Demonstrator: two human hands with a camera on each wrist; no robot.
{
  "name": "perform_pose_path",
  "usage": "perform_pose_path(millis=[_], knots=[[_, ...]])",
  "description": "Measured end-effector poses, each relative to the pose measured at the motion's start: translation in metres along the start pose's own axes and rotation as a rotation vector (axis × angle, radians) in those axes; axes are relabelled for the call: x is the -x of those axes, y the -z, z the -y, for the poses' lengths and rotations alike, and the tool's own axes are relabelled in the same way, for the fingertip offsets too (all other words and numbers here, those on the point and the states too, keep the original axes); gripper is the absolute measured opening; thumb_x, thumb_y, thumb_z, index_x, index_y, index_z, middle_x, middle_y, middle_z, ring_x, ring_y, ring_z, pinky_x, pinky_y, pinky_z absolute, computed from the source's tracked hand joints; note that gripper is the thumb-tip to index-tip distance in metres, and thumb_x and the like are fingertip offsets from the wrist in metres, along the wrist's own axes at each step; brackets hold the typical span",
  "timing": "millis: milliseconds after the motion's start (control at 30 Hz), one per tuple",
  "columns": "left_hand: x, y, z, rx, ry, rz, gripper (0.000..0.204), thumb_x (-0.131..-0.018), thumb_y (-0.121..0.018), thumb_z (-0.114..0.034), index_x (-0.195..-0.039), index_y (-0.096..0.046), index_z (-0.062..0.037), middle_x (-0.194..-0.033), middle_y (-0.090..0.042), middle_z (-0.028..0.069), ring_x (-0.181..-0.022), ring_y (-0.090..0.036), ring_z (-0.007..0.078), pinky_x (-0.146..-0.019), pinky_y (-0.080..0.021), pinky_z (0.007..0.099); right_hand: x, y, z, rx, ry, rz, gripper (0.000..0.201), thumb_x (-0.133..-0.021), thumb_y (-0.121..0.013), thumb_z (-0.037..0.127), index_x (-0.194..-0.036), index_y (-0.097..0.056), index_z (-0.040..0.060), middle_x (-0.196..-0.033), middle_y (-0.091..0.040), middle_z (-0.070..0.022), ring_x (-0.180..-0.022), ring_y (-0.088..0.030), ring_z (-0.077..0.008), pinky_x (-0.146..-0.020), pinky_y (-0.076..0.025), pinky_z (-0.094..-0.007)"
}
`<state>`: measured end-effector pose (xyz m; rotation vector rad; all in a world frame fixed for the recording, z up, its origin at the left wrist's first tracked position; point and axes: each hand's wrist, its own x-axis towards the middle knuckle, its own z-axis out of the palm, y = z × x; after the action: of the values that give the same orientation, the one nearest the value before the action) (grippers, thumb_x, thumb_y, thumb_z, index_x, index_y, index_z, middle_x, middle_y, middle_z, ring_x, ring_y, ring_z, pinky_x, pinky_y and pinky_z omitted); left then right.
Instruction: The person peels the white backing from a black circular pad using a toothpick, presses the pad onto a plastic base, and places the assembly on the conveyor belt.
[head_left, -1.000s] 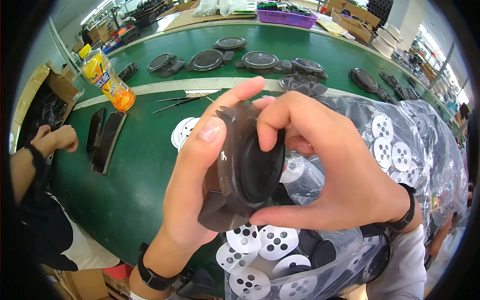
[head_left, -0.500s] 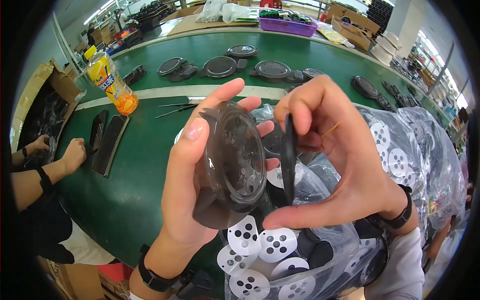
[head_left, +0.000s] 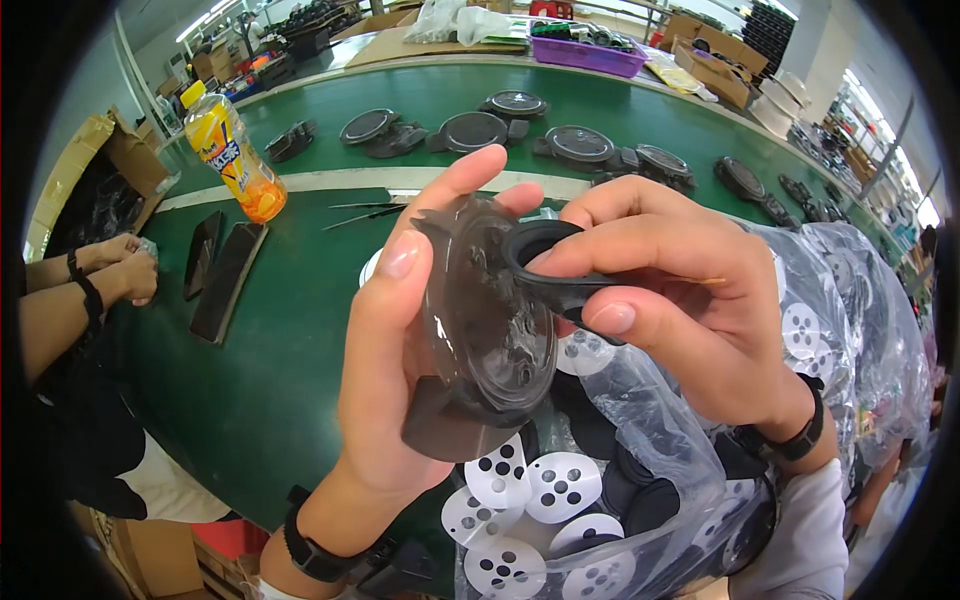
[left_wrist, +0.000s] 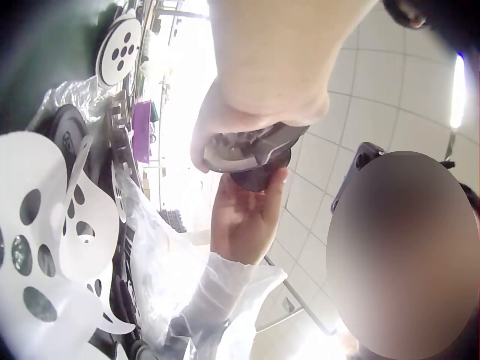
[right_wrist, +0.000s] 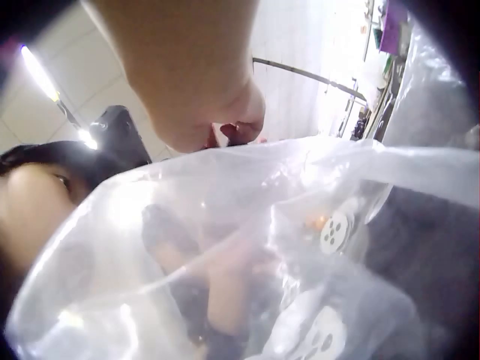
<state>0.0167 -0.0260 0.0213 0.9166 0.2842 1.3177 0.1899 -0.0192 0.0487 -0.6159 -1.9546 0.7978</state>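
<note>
My left hand (head_left: 380, 380) grips a round, translucent dark-grey plastic housing (head_left: 480, 345) by its edge, its thumb along the near rim and fingers behind. The housing stands tilted on edge, its ringed face turned right. My right hand (head_left: 700, 300) pinches a flexible black disc (head_left: 550, 290) between thumb and fingers, bending it into a curl. The disc's left end overlaps the housing's upper right rim. In the left wrist view the black disc (left_wrist: 259, 176) is close under the housing (left_wrist: 232, 154). A plastic bag hides much of the right wrist view.
A clear plastic bag (head_left: 645, 400) holds white discs (head_left: 563, 487) with holes and black discs. An orange drink bottle (head_left: 235, 155), tweezers (head_left: 365, 214) and dark flat pieces (head_left: 228, 285) are on the left. Similar housings (head_left: 474, 131) line the far strip. Another person's hands (head_left: 125, 270) are at left.
The right hand first had the black disc flat against the housing's face, then drew it away to the right. Now it has the disc bent and back at the housing's upper right rim.
</note>
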Motion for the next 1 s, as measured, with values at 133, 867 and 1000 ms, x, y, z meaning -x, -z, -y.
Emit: perform_pose_path(millis=[133,867,1000], knots=[[0.001,-0.001,0.002,0.025,0.016,-0.001,0.060,-0.092,-0.029,-0.044,-0.137,-0.028,-0.0035,-0.127,-0.046,0.0218,-0.115,-0.049,0.0283,-0.098,-0.040,0.0401,0.001,-0.002,0.001,0.081,-0.008,-0.044,0.022,-0.076,-0.065,0.009,-0.095,-0.067,-0.0032,-0.096,-0.055,-0.0123,-0.083,-0.055,-0.0145,-0.074,-0.046,-0.0240],[0.005,-0.003,0.012,-0.066,-0.027,-0.035,0.062,-0.091,-0.027,-0.046,-0.137,-0.027,-0.0039,-0.128,-0.042,0.0200,-0.113,-0.049,0.0285,-0.099,-0.037,0.0383,0.003,-0.002,0.006,0.448,0.158,-0.009,0.025,-0.066,-0.074,0.011,-0.089,-0.069,0.0041,-0.087,-0.052,-0.0092,-0.064,-0.049,-0.0157,-0.056,-0.039,-0.0244],[0.005,-0.003,0.014,0.011,-0.047,0.021,0.063,-0.091,-0.027,-0.046,-0.138,-0.026,-0.0040,-0.127,-0.044,0.0191,-0.113,-0.049,0.0273,-0.099,-0.037,0.0382,0.003,-0.001,0.006,0.451,0.176,-0.009,0.025,-0.066,-0.075,0.011,-0.089,-0.069,0.0043,-0.087,-0.052,-0.0095,-0.062,-0.049,-0.0149,-0.054,-0.038,-0.0240]])
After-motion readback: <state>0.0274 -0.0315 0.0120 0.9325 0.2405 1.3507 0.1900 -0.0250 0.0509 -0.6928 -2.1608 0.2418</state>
